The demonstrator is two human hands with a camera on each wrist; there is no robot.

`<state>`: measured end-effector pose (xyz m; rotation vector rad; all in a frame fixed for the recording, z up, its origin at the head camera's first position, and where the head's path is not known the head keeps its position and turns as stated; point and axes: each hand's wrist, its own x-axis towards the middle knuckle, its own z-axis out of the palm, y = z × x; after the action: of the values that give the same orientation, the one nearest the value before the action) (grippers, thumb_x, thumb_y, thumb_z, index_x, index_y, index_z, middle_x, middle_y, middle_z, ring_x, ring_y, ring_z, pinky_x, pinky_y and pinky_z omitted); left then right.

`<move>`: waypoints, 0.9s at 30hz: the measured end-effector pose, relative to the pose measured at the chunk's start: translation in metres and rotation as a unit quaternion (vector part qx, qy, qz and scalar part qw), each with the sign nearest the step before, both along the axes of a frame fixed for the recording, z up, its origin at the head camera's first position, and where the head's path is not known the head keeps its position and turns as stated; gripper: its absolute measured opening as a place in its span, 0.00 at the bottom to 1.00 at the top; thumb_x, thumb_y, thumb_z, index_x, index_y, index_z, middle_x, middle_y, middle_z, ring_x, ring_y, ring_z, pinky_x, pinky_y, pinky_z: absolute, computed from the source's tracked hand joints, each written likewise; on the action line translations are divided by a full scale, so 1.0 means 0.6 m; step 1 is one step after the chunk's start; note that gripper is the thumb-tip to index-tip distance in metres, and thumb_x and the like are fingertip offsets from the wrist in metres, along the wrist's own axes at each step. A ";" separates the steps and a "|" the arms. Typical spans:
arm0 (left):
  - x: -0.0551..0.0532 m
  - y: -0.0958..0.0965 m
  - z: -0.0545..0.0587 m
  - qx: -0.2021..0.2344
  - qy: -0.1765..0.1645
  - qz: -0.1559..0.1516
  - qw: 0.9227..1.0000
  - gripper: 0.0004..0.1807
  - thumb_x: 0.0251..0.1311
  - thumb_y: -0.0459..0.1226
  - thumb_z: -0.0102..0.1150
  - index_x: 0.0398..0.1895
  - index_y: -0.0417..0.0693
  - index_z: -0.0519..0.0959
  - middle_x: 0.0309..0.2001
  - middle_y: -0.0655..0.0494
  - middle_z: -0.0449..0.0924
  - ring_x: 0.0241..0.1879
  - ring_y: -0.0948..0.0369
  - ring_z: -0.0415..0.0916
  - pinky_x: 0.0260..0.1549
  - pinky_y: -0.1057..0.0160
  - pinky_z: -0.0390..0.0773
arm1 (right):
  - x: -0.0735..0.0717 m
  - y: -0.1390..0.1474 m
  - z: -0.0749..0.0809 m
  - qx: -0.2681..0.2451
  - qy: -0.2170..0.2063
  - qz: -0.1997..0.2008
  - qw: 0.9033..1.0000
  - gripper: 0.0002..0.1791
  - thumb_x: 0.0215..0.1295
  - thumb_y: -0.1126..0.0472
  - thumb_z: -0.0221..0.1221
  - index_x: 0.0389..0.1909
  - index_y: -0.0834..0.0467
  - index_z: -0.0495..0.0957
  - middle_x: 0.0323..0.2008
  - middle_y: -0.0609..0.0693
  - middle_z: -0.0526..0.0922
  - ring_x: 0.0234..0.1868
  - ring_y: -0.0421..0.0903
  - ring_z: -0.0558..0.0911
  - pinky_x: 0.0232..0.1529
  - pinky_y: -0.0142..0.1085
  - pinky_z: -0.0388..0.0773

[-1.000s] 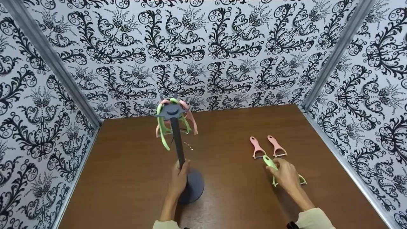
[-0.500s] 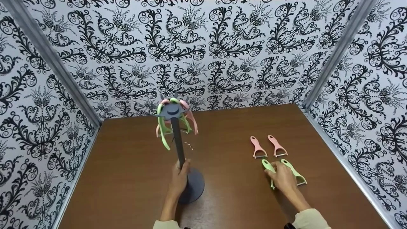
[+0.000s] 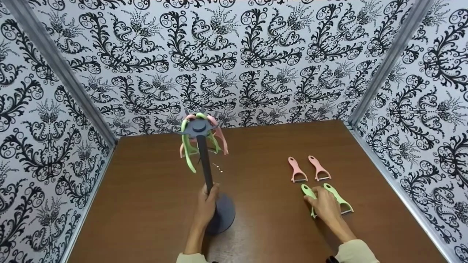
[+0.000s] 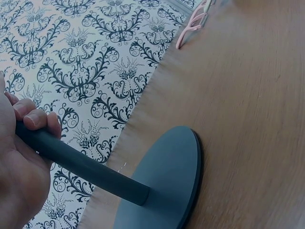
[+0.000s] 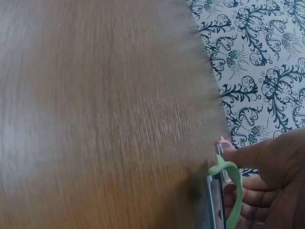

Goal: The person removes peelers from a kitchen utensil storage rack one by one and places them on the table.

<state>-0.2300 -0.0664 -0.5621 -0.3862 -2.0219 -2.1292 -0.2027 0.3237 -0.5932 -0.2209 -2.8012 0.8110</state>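
Note:
My left hand (image 3: 207,204) grips the post of a dark grey stand (image 3: 204,160), whose round base (image 4: 167,171) shows in the left wrist view. Pink and green peelers hang from the hooks at its top, among them a green peeler (image 3: 185,146) and a pink one (image 3: 221,140). Over on the right, my right hand (image 3: 327,204) pinches a light green Y-shaped peeler (image 3: 306,190) close to the table. Its curved head (image 5: 234,191) and metal blade face the right wrist camera. Another green peeler (image 3: 338,197) lies just right of that hand.
Two pink peelers (image 3: 297,170) lie side by side beyond the right hand. The brown wooden table (image 3: 256,219) is enclosed by walls with black-and-white patterned covering (image 3: 278,54). Metal rails (image 3: 387,62) run along the corners and side edges.
My right hand has shifted slightly left and down with its green peeler, which now sits closer to the table. The handle of the other green peeler has come into view. The left hand stays put.

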 end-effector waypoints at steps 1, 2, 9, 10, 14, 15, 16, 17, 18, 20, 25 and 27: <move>0.000 0.000 0.000 -0.001 -0.001 0.001 1.000 0.16 0.79 0.32 0.50 0.28 0.36 0.68 0.21 0.60 0.61 0.21 0.65 0.56 0.25 0.67 0.58 | 0.000 0.000 -0.001 0.001 0.001 0.000 1.000 0.20 0.61 0.58 0.73 0.48 0.67 0.83 0.41 0.63 0.87 0.34 0.58 0.85 0.33 0.54 0.79; 0.000 0.000 0.000 -0.002 -0.002 0.002 1.000 0.16 0.79 0.33 0.50 0.28 0.37 0.68 0.21 0.60 0.61 0.21 0.65 0.57 0.25 0.67 0.58 | -0.001 0.000 -0.001 0.002 0.002 -0.001 1.000 0.19 0.61 0.58 0.74 0.47 0.67 0.83 0.40 0.62 0.87 0.34 0.58 0.85 0.33 0.54 0.79; 0.000 0.000 -0.001 0.002 -0.006 0.002 1.000 0.16 0.79 0.32 0.50 0.27 0.39 0.68 0.20 0.60 0.61 0.20 0.65 0.57 0.25 0.67 0.59 | -0.004 0.000 -0.006 0.005 0.005 -0.003 1.000 0.17 0.59 0.58 0.74 0.43 0.64 0.84 0.39 0.61 0.87 0.35 0.61 0.85 0.33 0.57 0.78; 0.000 0.000 -0.001 0.003 -0.003 0.001 1.000 0.16 0.79 0.32 0.50 0.27 0.38 0.68 0.20 0.60 0.61 0.20 0.65 0.57 0.25 0.67 0.59 | -0.005 0.000 -0.006 0.005 0.004 -0.003 1.000 0.16 0.59 0.58 0.74 0.43 0.64 0.84 0.38 0.60 0.87 0.35 0.60 0.85 0.33 0.57 0.78; 0.000 0.000 -0.001 0.003 0.007 0.004 1.000 0.16 0.79 0.33 0.51 0.27 0.39 0.68 0.21 0.61 0.62 0.21 0.65 0.57 0.25 0.67 0.59 | -0.005 -0.002 -0.008 0.009 0.004 0.000 1.000 0.16 0.59 0.59 0.75 0.41 0.64 0.84 0.35 0.59 0.87 0.33 0.60 0.85 0.33 0.56 0.78; 0.000 0.000 -0.002 0.003 0.008 0.005 1.000 0.16 0.78 0.32 0.51 0.27 0.39 0.68 0.21 0.61 0.62 0.21 0.65 0.58 0.25 0.67 0.59 | -0.005 -0.003 -0.009 0.011 0.005 -0.001 1.000 0.16 0.59 0.59 0.75 0.41 0.64 0.84 0.35 0.59 0.87 0.33 0.60 0.85 0.33 0.56 0.78; 0.001 0.000 -0.002 0.001 0.009 0.005 1.000 0.16 0.78 0.32 0.51 0.27 0.39 0.69 0.21 0.61 0.62 0.21 0.66 0.58 0.25 0.67 0.60 | -0.005 -0.003 -0.009 0.011 0.005 -0.001 1.000 0.16 0.59 0.59 0.75 0.41 0.64 0.84 0.34 0.59 0.87 0.33 0.60 0.85 0.33 0.56 0.77; 0.001 0.000 -0.002 -0.002 0.009 0.006 1.000 0.16 0.78 0.32 0.51 0.27 0.39 0.68 0.21 0.61 0.62 0.21 0.66 0.58 0.25 0.67 0.60 | -0.005 -0.004 -0.009 0.012 0.005 -0.002 1.000 0.16 0.59 0.59 0.75 0.41 0.64 0.84 0.34 0.58 0.87 0.33 0.60 0.85 0.33 0.57 0.77; 0.001 0.000 -0.003 -0.003 0.010 0.006 1.000 0.16 0.78 0.32 0.51 0.27 0.38 0.69 0.21 0.61 0.62 0.21 0.66 0.58 0.25 0.67 0.60 | -0.005 -0.004 -0.010 0.012 0.003 -0.005 1.000 0.16 0.59 0.58 0.75 0.41 0.64 0.84 0.34 0.59 0.87 0.33 0.60 0.85 0.34 0.57 0.77; 0.002 0.000 -0.003 -0.008 0.010 0.006 1.000 0.15 0.79 0.31 0.50 0.29 0.37 0.69 0.22 0.60 0.63 0.22 0.65 0.60 0.26 0.67 0.63 | -0.005 -0.005 -0.011 0.010 -0.001 -0.007 1.000 0.17 0.60 0.58 0.74 0.43 0.64 0.83 0.36 0.60 0.87 0.34 0.61 0.85 0.34 0.57 0.77; 0.004 -0.002 -0.003 -0.025 0.007 0.004 1.000 0.11 0.79 0.31 0.48 0.35 0.33 0.71 0.25 0.61 0.64 0.29 0.62 0.67 0.38 0.63 0.73 | -0.006 -0.006 -0.012 0.008 -0.009 -0.011 1.000 0.20 0.61 0.57 0.73 0.47 0.65 0.82 0.43 0.63 0.87 0.39 0.64 0.85 0.36 0.59 0.78; 0.005 -0.001 -0.003 -0.024 0.010 0.004 1.000 0.11 0.79 0.30 0.47 0.35 0.32 0.70 0.26 0.61 0.64 0.30 0.62 0.67 0.40 0.62 0.73 | -0.006 -0.007 -0.012 0.009 -0.010 -0.010 1.000 0.20 0.62 0.57 0.73 0.48 0.66 0.82 0.44 0.64 0.86 0.40 0.65 0.85 0.36 0.60 0.78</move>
<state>-0.2272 -0.0673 -0.5641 -0.4035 -2.0641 -2.0669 -0.2063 0.3196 -0.6003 -0.2556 -2.8191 0.7834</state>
